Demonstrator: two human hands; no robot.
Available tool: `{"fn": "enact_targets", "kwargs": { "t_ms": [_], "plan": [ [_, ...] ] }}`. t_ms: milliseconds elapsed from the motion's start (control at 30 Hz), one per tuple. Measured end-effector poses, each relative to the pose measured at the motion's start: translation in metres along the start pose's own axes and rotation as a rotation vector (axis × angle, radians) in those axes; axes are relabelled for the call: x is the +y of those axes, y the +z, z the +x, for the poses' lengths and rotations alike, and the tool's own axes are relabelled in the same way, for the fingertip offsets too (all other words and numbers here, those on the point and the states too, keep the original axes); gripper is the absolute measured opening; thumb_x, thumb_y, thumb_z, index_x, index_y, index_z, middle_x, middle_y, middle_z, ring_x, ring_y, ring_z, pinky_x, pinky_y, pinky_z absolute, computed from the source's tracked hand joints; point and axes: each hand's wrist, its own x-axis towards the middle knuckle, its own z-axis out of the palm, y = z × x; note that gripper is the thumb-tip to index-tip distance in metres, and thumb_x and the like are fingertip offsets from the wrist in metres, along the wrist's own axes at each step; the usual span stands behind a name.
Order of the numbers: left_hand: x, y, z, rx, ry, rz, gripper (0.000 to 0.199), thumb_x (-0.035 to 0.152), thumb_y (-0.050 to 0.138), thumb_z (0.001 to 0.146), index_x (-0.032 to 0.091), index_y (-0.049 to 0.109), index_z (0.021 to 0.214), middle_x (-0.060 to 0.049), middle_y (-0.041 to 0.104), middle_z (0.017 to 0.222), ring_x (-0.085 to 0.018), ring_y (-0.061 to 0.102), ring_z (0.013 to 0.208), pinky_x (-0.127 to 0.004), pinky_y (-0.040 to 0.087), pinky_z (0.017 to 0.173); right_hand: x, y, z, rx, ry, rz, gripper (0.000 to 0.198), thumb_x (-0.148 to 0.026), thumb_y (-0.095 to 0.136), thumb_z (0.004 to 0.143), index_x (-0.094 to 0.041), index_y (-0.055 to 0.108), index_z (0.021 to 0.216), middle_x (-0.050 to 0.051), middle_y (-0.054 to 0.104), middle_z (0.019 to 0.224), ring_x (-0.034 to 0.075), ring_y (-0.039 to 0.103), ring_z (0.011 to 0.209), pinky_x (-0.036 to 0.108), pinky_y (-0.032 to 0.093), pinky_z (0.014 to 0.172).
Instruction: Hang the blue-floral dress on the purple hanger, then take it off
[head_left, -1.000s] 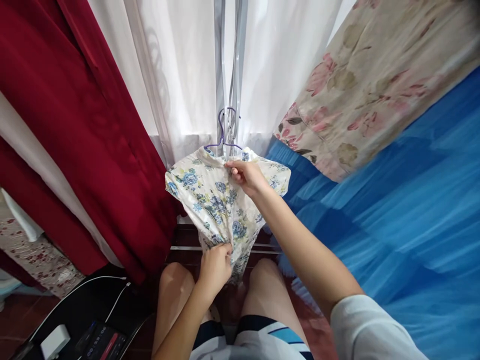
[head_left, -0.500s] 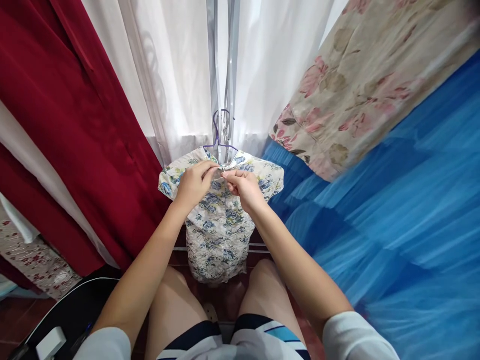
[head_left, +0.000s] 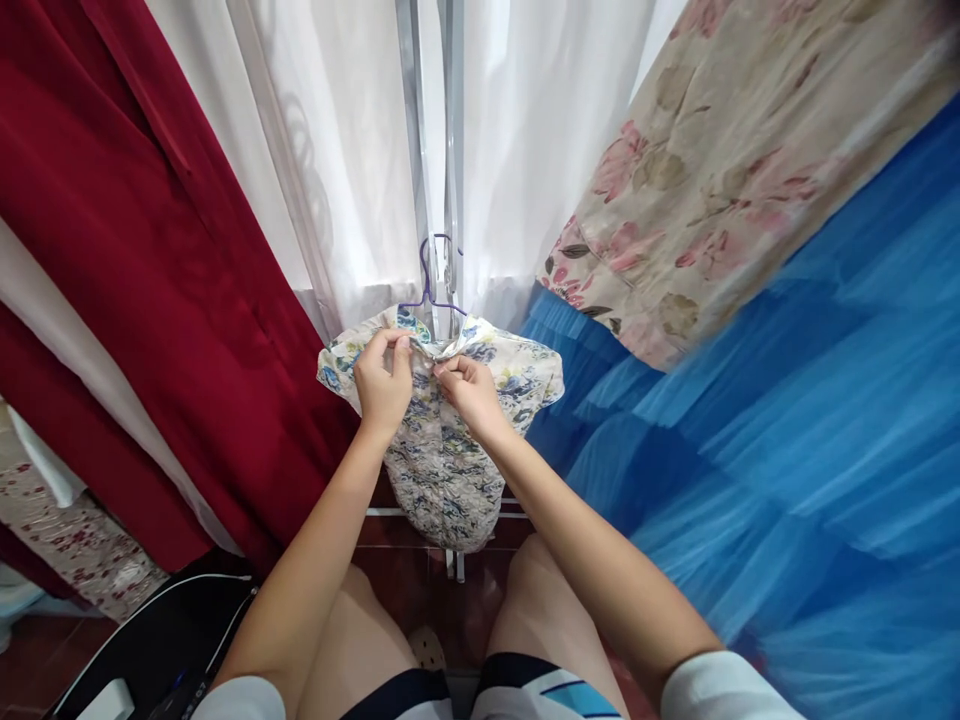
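A white short-sleeved blouse with blue and yellow flowers point(head_left: 442, 470) hangs in front of me on a purple hanger point(head_left: 427, 285). My left hand point(head_left: 385, 382) pinches the neckline edge left of the middle, thumb against fingers. Just right of the middle, my right hand point(head_left: 466, 388) is closed on the neckline, its fingertips at the collar opening. Any small fastener between the fingertips is too small to make out. The blouse's lower part hangs freely above the floor.
Dark red cloth point(head_left: 217, 300) hangs on the left, white curtains point(head_left: 360, 150) behind. To the right hang a beige floral cloth point(head_left: 675, 200) and blue tulle point(head_left: 750, 480). A grey metal stand point(head_left: 453, 120) rises behind the hanger. A black round surface point(head_left: 150, 640) holds a white box point(head_left: 109, 702).
My left hand has shifted left and down along the neckline, away from the right hand. The right hand has dropped slightly. The collar is spread wider and the blouse hem has risen.
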Motion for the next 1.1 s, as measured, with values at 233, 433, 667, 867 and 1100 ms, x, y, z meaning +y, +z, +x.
{"fn": "enact_targets", "kwargs": {
  "t_ms": [233,433,667,867,1100],
  "plan": [
    [-0.066,-0.031,0.048,0.320,-0.208,-0.189,0.019,0.029,0.054,0.092,0.014,0.064,0.094,-0.003,0.064,0.085,-0.013,0.062,0.080,-0.022,0.049,0.076,0.036,-0.022,-0.027,0.017,0.086,-0.062,0.016,-0.033,0.063,0.072,-0.018,0.058,0.073,-0.009,0.037,0.044,0.008,0.027,0.040,0.024,0.017,0.043],
    [-0.135,-0.058,0.033,0.548,-0.772,-0.254,0.013,0.016,0.048,0.084,0.016,0.049,0.072,0.005,0.045,0.061,-0.008,0.050,0.056,-0.023,0.046,0.066,0.037,-0.037,-0.056,-0.046,0.073,-0.164,0.016,-0.033,0.064,0.076,-0.019,0.059,0.071,-0.007,0.039,0.046,0.009,0.029,0.042,0.024,0.019,0.045],
    [-0.096,-0.015,-0.075,0.092,-0.826,-0.352,0.017,0.029,0.061,0.079,0.014,0.058,0.073,-0.002,0.058,0.064,-0.014,0.057,0.060,-0.027,0.047,0.062,0.061,-0.077,-0.082,0.053,0.115,-0.412,0.019,-0.027,0.064,0.074,-0.020,0.056,0.058,-0.001,0.047,0.050,0.014,0.041,0.048,0.028,0.027,0.051],
    [0.021,0.008,-0.089,-0.328,-0.442,-0.407,0.019,0.034,0.052,0.095,0.020,0.064,0.096,-0.004,0.063,0.088,-0.016,0.061,0.083,-0.027,0.048,0.077,0.042,-0.067,-0.113,-0.218,-0.090,-0.539,0.052,-0.029,0.081,0.066,-0.021,0.067,0.116,0.011,0.068,0.110,0.032,0.060,0.103,0.043,0.043,0.092],
    [0.056,0.000,-0.083,-0.805,-0.339,-0.587,0.034,0.048,0.051,0.096,0.021,0.059,0.115,-0.010,0.055,0.121,-0.024,0.053,0.115,-0.037,0.039,0.104,-0.016,-0.073,-0.118,-0.423,0.180,-0.099,0.025,-0.040,0.061,0.092,-0.017,0.066,0.100,0.004,0.068,0.093,0.019,0.060,0.083,0.032,0.051,0.078]
  ]
}}
